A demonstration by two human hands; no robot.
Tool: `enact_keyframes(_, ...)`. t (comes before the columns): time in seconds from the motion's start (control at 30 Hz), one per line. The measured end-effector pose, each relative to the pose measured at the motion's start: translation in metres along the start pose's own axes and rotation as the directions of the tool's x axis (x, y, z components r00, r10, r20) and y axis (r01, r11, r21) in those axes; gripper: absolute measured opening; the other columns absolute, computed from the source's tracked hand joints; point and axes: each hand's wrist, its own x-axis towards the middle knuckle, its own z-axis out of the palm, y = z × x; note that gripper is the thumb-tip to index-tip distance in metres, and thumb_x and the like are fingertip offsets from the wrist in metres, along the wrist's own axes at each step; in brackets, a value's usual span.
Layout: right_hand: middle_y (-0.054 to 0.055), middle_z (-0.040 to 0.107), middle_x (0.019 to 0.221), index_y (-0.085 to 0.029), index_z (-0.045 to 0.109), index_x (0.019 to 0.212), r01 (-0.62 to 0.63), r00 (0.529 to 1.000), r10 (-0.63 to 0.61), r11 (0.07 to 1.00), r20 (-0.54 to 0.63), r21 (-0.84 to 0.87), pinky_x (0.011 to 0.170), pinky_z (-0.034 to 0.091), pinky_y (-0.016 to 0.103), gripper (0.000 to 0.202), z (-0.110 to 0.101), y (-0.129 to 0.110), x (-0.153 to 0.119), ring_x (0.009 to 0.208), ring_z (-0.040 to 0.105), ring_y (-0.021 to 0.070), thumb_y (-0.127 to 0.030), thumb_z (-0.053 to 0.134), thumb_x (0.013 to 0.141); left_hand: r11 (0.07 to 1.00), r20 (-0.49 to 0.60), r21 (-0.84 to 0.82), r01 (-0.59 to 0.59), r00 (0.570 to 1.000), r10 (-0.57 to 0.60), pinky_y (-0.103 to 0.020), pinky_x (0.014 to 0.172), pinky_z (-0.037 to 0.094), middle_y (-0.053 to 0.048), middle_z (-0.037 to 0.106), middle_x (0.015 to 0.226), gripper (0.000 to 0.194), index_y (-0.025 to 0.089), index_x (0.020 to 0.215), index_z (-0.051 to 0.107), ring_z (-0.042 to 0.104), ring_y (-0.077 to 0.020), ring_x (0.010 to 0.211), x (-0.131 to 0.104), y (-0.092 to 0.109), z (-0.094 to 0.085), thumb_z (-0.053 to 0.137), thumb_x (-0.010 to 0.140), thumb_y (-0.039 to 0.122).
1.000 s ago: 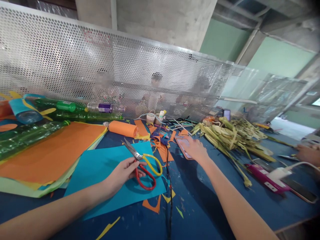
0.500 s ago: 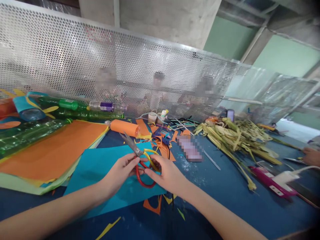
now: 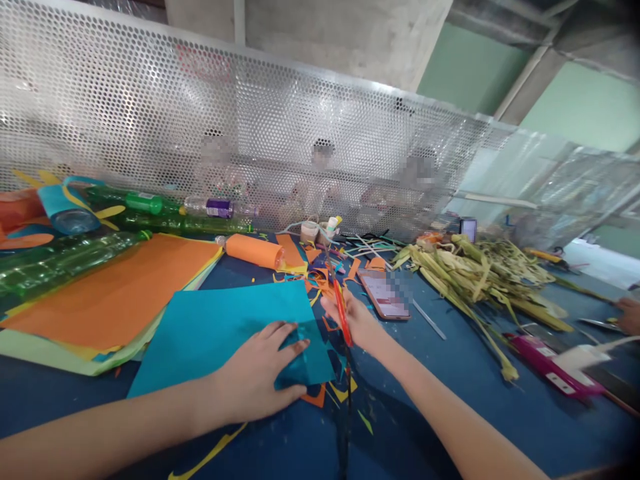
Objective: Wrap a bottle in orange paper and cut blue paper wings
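A sheet of blue paper [image 3: 220, 320] lies on the dark blue table in front of me. My left hand [image 3: 267, 367] rests on its lower right part, fingers spread, thumb near the front edge. My right hand [image 3: 357, 317] is just right of the sheet, wrapped round the scissors [image 3: 342, 313]. Their red and yellow handles are seen nearly edge-on, with the blades pointing away from me. Orange and yellow paper scraps [image 3: 345, 390] lie by the sheet's right corner.
Orange paper [image 3: 120, 287] tops a stack at left, with a green bottle [image 3: 75, 263] on it. An orange-wrapped bottle [image 3: 254, 251] lies behind. To the right are a phone [image 3: 385, 293], dried husks [image 3: 465, 273] and a magenta power strip [image 3: 555, 367]. Another person's hand [image 3: 629, 315] is at far right.
Both hands were on the scissors above the paper. The left has let go and lies flat on the sheet; the right has carried the scissors to the right and turned them upright.
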Motion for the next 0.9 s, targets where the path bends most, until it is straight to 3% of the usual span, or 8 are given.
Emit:
enact_keyframes(0.17,0.0,0.056,0.067,-0.021,0.041,0.077,-0.039,0.998,0.049,0.975,0.042,-0.218,0.057,0.038,0.027,0.022,0.002,-0.001,-0.001,0.06,0.054,0.0162,-0.036,0.057,0.077,0.991,-0.053,0.095,-0.094,0.994,0.099,-0.049,0.098,0.039,-0.013,0.051,0.131,0.043,0.024,0.128,0.05,0.045,-0.0305,0.121,0.003,-0.002,0.003,0.03,0.093,0.038)
enact_keyframes(0.33,0.007,0.06,0.078,-0.019,0.042,0.085,-0.009,0.999,0.021,0.945,0.033,-0.328,0.061,0.04,0.027,0.014,0.011,0.0,-0.002,0.071,0.059,0.0194,-0.022,0.054,0.079,0.992,-0.066,0.105,-0.072,0.995,0.079,-0.054,0.098,0.037,-0.013,0.039,0.141,0.061,0.025,0.133,0.043,0.038,-0.0372,0.125,0.0,0.001,0.003,0.049,0.08,0.055)
enact_keyframes(0.47,0.009,0.061,0.083,-0.018,0.043,0.089,0.052,0.997,-0.031,0.935,0.066,-0.351,0.066,0.042,0.029,0.01,0.02,0.0,-0.002,0.077,0.06,0.0204,-0.02,0.049,0.081,0.994,-0.046,0.094,-0.062,0.997,0.067,-0.056,0.098,0.037,-0.013,0.041,0.14,0.058,0.023,0.13,0.048,0.039,-0.038,0.124,-0.001,0.004,0.004,0.052,0.079,0.051)
enact_keyframes(0.63,0.006,0.06,0.084,-0.02,0.042,0.088,0.08,0.994,-0.055,0.962,0.1,-0.263,0.068,0.044,0.03,0.013,0.028,-0.003,-0.004,0.078,0.06,0.0194,-0.019,0.051,0.079,0.992,-0.071,0.097,-0.077,0.994,0.084,-0.054,0.097,0.039,-0.014,0.047,0.135,0.054,0.021,0.129,0.048,0.042,-0.0363,0.122,-0.002,0.005,0.006,0.049,0.082,0.047)
enact_keyframes(0.9,0.002,0.057,0.078,-0.019,0.044,0.084,0.048,0.999,-0.05,0.995,-0.02,-0.088,0.069,0.044,0.033,0.02,0.032,0.006,0.008,0.072,0.056,0.0184,-0.022,0.057,0.068,0.981,-0.104,0.131,-0.146,0.982,0.16,-0.051,0.094,0.042,-0.013,0.048,0.134,0.053,0.022,0.13,0.046,0.046,-0.0343,0.119,-0.004,0.003,0.007,0.046,0.084,0.048)
